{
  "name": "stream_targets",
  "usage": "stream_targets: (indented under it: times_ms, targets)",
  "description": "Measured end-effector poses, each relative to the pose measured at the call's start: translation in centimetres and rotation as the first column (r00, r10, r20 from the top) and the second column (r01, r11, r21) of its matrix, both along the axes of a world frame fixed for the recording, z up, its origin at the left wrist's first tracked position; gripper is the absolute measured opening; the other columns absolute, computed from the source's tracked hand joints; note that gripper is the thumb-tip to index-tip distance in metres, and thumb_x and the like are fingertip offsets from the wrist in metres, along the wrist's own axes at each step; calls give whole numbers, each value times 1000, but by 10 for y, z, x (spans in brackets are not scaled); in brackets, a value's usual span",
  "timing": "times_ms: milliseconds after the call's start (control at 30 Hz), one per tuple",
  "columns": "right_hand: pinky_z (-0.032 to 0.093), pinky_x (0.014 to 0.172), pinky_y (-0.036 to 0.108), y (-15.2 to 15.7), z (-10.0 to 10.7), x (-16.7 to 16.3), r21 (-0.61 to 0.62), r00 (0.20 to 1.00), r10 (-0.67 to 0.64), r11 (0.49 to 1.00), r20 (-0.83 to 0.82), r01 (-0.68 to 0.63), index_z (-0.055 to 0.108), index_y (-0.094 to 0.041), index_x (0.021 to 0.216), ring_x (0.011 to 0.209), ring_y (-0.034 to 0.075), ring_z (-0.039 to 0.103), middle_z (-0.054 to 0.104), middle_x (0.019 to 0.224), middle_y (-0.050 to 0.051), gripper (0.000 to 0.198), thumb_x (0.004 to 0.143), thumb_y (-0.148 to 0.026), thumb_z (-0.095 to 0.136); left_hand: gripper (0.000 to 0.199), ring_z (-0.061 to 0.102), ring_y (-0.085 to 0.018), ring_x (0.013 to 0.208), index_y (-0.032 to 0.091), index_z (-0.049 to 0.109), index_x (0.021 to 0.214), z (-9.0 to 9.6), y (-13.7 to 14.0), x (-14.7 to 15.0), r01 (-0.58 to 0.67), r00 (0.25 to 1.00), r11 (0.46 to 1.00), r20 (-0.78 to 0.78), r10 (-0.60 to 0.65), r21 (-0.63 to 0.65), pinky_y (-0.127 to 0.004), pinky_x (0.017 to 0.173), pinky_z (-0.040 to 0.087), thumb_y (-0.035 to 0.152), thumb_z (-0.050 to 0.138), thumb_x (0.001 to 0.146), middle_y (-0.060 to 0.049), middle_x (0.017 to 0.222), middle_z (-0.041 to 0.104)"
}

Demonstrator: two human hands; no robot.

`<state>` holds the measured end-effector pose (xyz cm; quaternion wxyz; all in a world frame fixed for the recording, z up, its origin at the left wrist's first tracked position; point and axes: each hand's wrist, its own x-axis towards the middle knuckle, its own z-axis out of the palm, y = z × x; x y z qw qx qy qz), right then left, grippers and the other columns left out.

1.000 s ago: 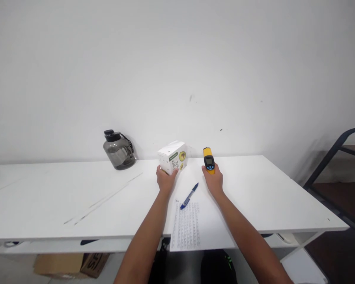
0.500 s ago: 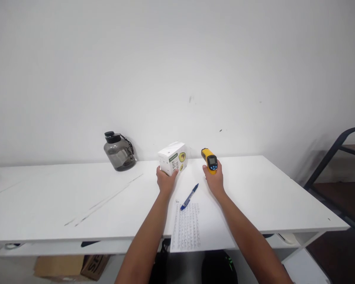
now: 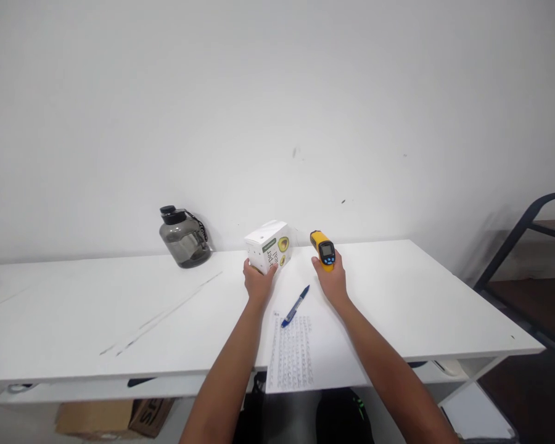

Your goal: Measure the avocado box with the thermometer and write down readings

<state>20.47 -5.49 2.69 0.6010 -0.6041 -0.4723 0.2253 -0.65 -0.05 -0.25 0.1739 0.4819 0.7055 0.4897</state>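
Thumb and fingers of the left hand [image 3: 258, 283] clasp the near lower corner of a white box [image 3: 269, 240] printed with avocado halves. It is near the wall [image 3: 277, 111], at the back of a white table [image 3: 398, 302]; whether its base touches the top cannot be told. Right of it, and apart, the right hand [image 3: 333, 287] is wrapped around the handle of a yellow thermometer [image 3: 324, 250] — screen towards the viewer, nose towards the wall and slightly left. Nearer, a sheet [image 3: 335, 357] covered in rows of writing juts past the table's front edge, partly under the right forearm [image 3: 383, 364]; a blue pen [image 3: 295, 306] lies slantwise across it, hiding some writing. Well left of the box, a grey jug [image 3: 185, 242] stands by the wall. Beyond the table's right end is a dark rack [image 3: 513, 254]; below, at left, sits a brown carton [image 3: 95, 418], partly hidden.
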Motion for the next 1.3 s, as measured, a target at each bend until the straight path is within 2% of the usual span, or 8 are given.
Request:
stream_targets:
  times_ms: [133, 300, 500, 633, 800, 1100, 1233, 1300]
  targets:
    - [49, 74, 33, -5, 7, -3, -99, 1000, -14, 995, -24, 12, 33, -21, 155, 88, 27, 70, 73, 93, 4, 97, 77, -70, 65, 104, 52, -33, 139, 21, 17, 153, -2, 1, -1, 17, 1000, 1000, -3, -17, -13, -49, 113, 45, 55, 78, 75, -19, 151, 49]
    - [49, 72, 35, -2, 1, -6, -102, 998, -5, 995, 64, 11, 23, -18, 157, 87, 29, 70, 72, 101, 7, 94, 84, -67, 57, 125, 49, -37, 141, 19, 15, 153, 2, 7, -4, 44, 977, 994, -203, -63, -100, -50, 115, 42, 45, 90, 57, -20, 148, 52]
    - [47, 82, 37, 4, -7, 2, -228, 945, 61, 974, 321, 14, 35, -15, 148, 101, 29, 68, 69, 120, 14, 62, 89, -27, 50, 130, 42, -40, 148, 17, 23, 152, 14, -12, -20, 279, 916, 895, -184, -357, -349, -48, 119, 35, 58, 91, 48, -23, 154, 48]
    - [40, 95, 41, 10, -11, 12, -181, 782, 119, 983, 612, -8, 48, -19, 144, 115, 30, 62, 66, 128, 16, 53, 91, -22, 52, 117, 12, -37, 159, 14, 21, 158, 4, -55, -21, 283, 843, 839, -295, -449, -465, -53, 128, 10, 72, 70, 69, -23, 168, 25]
    - [33, 96, 45, 17, -20, 21, -195, 648, 119, 980, 752, 47, 53, -16, 142, 105, 30, 63, 70, 120, 19, 47, 98, -32, 50, 99, 13, -31, 160, 13, 14, 163, -5, -105, -9, 213, 762, 863, -474, -440, -458, -51, 129, 7, 66, 49, 88, -17, 171, 19]
    - [33, 94, 46, 19, -30, 26, -263, 625, 162, 962, 763, 72, 59, -17, 139, 110, 32, 59, 67, 122, 20, 47, 95, -34, 55, 79, 16, -29, 160, 15, 17, 165, -1, -108, 0, 169, 730, 875, -539, -420, -454, -52, 129, 10, 56, 34, 99, -14, 170, 23]
    - [29, 101, 48, 10, -17, 21, -44, 640, -29, 994, 768, 97, 67, -15, 126, 116, 32, 53, 63, 126, 20, 39, 99, -29, 42, 77, 12, -29, 161, 13, 19, 164, -1, -106, 1, 173, 706, 861, -550, -447, -478, -53, 129, 8, 55, 30, 101, -14, 171, 18]
    - [31, 100, 46, 4, -6, 17, 41, 611, -46, 999, 790, 21, 67, -15, 125, 113, 30, 55, 65, 120, 18, 41, 100, -25, 36, 72, 13, -29, 160, 14, 24, 163, 0, -106, 2, 167, 699, 859, -555, -450, -485, -54, 128, 9, 52, 29, 102, -14, 171, 18]
